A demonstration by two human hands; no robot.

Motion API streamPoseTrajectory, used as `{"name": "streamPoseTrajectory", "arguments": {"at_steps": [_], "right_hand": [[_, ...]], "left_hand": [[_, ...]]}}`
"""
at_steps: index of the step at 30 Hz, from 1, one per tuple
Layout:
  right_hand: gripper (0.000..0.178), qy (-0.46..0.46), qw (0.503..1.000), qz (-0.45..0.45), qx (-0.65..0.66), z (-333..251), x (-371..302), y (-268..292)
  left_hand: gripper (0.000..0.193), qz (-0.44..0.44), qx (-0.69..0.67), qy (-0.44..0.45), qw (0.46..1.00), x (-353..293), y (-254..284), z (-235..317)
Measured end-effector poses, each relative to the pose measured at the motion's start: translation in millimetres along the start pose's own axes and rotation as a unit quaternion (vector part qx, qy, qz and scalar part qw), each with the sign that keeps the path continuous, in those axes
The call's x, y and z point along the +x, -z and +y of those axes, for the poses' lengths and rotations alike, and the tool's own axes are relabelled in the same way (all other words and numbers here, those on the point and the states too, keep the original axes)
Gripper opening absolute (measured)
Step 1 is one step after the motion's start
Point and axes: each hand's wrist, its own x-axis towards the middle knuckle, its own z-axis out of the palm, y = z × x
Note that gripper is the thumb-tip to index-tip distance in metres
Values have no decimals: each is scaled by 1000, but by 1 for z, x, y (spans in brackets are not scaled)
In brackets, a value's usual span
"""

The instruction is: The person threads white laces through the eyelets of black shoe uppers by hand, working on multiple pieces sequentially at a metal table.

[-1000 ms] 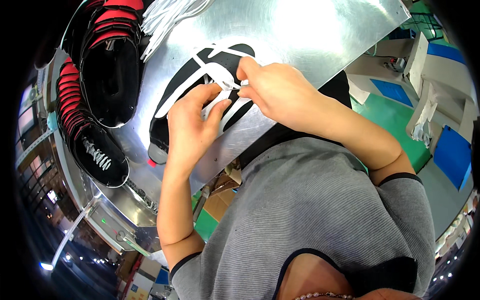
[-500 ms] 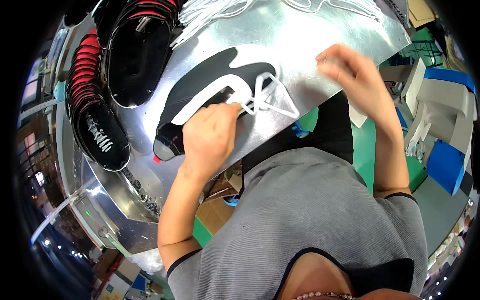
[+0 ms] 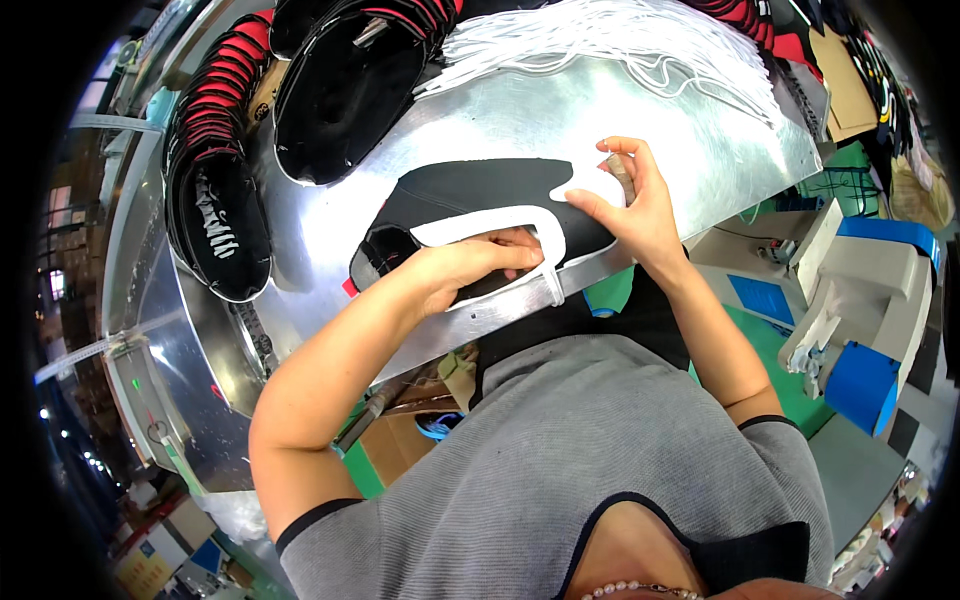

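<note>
A black shoe upper [image 3: 475, 187] with a white eyelet band and a white toe patch lies on its side on the metal table. My left hand [image 3: 470, 265] reaches into its opening, and the fingertips are closed on the white band's edge. A white shoelace [image 3: 552, 284] hangs there in a short loop over the upper's near side. My right hand [image 3: 637, 205] is at the toe end, thumb and fingers apart, the thumb at the white patch. A tan wrap shows on one of its fingers. What lies under my left fingers is partly hidden.
The metal table [image 3: 330, 240] ends in a near edge by my lap. A bundle of white laces [image 3: 610, 45] lies at its back. Nested black-and-red uppers [image 3: 220, 150] line the left, beside larger black ones [image 3: 340, 100]. A grey-and-blue machine [image 3: 850, 290] stands at right.
The upper has moved right and nearer to me. The wide lace loop has become a short one at the band. My right hand has come in from the right to the toe.
</note>
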Motion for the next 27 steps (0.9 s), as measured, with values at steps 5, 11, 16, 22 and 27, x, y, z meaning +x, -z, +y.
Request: {"name": "streamPoseTrajectory", "arguments": {"at_steps": [5,11,16,22,27], "right_hand": [[54,-52,997,14,-50,9,6,10],[57,-197,976,-51,74,7,14,12],[54,-193,974,-48,109,3,9,11],[42,-214,961,-34,170,0,1,10],[35,-158,968,8,193,2,-3,9]], "left_hand": [[13,275,329,-173,887,9,13,-12],[12,174,143,-127,966,3,11,6],[15,141,78,-94,982,10,9,12],[17,158,115,-76,978,0,6,11],[6,412,444,-276,746,-42,18,5]]}}
